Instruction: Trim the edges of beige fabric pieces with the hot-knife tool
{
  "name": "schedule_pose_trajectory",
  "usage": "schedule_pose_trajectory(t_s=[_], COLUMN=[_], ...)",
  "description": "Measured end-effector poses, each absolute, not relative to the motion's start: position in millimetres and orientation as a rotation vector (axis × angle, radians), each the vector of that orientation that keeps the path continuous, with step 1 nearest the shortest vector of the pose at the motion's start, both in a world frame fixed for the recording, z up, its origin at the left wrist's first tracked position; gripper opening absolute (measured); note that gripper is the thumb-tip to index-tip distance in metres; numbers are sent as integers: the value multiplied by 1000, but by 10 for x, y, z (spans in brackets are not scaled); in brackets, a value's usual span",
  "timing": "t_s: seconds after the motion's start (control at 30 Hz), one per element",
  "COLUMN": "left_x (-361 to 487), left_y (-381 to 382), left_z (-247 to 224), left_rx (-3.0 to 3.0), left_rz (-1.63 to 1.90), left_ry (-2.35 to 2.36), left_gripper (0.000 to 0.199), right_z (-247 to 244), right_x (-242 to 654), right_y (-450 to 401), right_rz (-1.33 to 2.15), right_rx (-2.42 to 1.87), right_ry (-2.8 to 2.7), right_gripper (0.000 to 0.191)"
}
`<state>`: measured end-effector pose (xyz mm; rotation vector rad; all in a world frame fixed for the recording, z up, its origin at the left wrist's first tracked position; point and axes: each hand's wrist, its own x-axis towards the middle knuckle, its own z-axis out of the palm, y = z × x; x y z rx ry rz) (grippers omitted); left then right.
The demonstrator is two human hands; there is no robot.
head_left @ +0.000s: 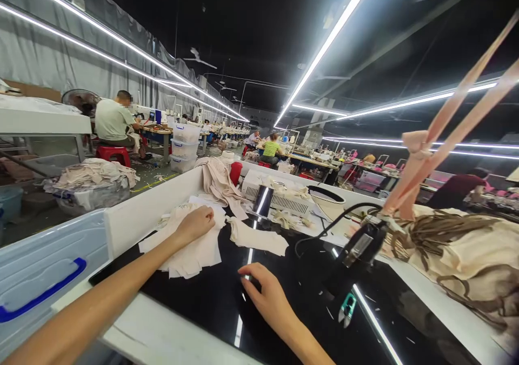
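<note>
My left hand (197,224) rests over a pile of cream fabric pieces (190,259) on the black tabletop (194,300). Its fingers are curled together, and whatever lies between them is hidden. Nearer to me, my right hand (265,294) hovers at or just above the black surface, its thumb apart from the bent fingers and nothing in its grasp. Beyond it lies a separate folded cream piece (259,238). Green-handled thread snips (347,308) lie on the right, beside a black machine head (360,246) with a cable and peach straps (417,165) above it.
A white box with vents (279,194) and draped beige fabric (221,181) stand along the back. Cream cloth with brown cords (458,240) is heaped at right. A clear bin with a blue handle (52,284) adjoins the table's left. Other people sit at farther tables.
</note>
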<state>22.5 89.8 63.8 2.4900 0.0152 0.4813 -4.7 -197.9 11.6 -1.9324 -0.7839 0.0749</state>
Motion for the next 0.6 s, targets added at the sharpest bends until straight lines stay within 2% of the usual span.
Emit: schedule_pose_trajectory(t_s=[0.17,0.23,0.4,0.5,0.6], left_x=[-160,-339,-619,-695,-737], left_y=[559,388,78,7,-26], left_z=[820,869,846,764,682], left_rx=[2056,1908,1687,1674,1709], left_rz=[278,162,-54,-106,-134], left_ry=[-165,-191,-159,-95,-84], left_gripper=[20,24,29,31,43], right_z=[226,312,422,389,348], right_x=[-41,-110,-386,-475,-493], right_y=[-1958,-1937,-1885,-1902,-1945], right_rz=[143,229,513,529,504], right_rx=[-1710,-1604,-1382,-1331,-1347], right_ry=[-495,-464,-464,-408,-382], right_gripper=[68,75,81,72,67])
